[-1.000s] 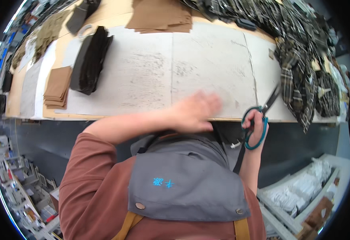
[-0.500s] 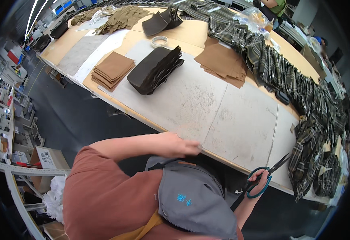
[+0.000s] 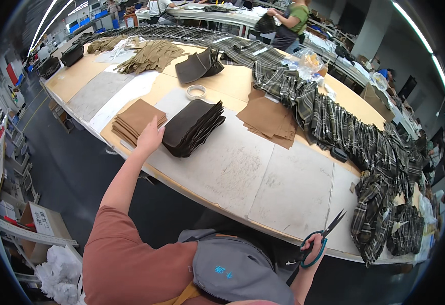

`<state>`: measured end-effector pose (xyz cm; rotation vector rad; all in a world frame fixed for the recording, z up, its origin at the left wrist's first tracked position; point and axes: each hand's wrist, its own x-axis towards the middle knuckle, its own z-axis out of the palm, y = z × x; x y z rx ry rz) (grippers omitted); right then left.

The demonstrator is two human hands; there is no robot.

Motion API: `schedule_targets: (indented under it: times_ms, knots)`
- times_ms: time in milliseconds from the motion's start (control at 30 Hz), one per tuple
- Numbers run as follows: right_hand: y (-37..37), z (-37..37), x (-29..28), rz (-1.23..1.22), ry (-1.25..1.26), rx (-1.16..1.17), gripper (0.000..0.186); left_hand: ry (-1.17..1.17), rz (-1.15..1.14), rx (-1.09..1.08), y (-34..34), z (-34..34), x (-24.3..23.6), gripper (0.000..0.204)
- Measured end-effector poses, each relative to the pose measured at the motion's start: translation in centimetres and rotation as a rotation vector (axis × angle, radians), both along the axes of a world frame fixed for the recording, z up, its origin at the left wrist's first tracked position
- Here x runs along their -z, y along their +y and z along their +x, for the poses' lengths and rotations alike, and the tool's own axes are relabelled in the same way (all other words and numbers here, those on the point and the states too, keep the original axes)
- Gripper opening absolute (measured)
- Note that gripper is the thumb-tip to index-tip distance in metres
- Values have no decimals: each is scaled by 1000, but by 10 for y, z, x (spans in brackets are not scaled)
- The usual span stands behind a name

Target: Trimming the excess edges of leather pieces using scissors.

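Observation:
My left hand (image 3: pixel 151 136) reaches out over the table, with its fingers stretched out. It lies at the right edge of a stack of brown fabric pieces (image 3: pixel 137 117), beside a thick stack of dark pieces with rounded corners (image 3: pixel 189 119). Whether its fingertips touch either stack is hard to tell. Near the front edge at the right, my right hand (image 3: pixel 312 244) is closed round the teal handles of a pair of scissors (image 3: pixel 329 229). The dark blades point up and away, slightly apart, over the table.
A tape roll (image 3: pixel 196 92) and more dark pieces (image 3: pixel 198 66) lie farther back. Brown sheets (image 3: pixel 269 120) sit beside a long row of plaid fabric (image 3: pixel 329 114) curving along the right. Olive cloth strips (image 3: pixel 149 55) are heaped at the far left. Across the table stands a person in green (image 3: pixel 299 19).
My left hand has moved from near my body out to the stacks at the left. The view has tilted up, showing more of the room; the right hand still grips the scissors.

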<state>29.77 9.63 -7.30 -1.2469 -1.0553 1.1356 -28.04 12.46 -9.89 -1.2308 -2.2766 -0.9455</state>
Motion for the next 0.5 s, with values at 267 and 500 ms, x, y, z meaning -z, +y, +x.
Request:
schedule_targets:
  times_ms: [267, 500]
  knots:
    - [-1, -7, 6, -52, -6, 7, 28, -110, -156, 74, 0, 17, -10, 23]
    - [4, -17, 2, -84, -49, -42, 28, -264, -114, 171, 13, -7, -13, 26]
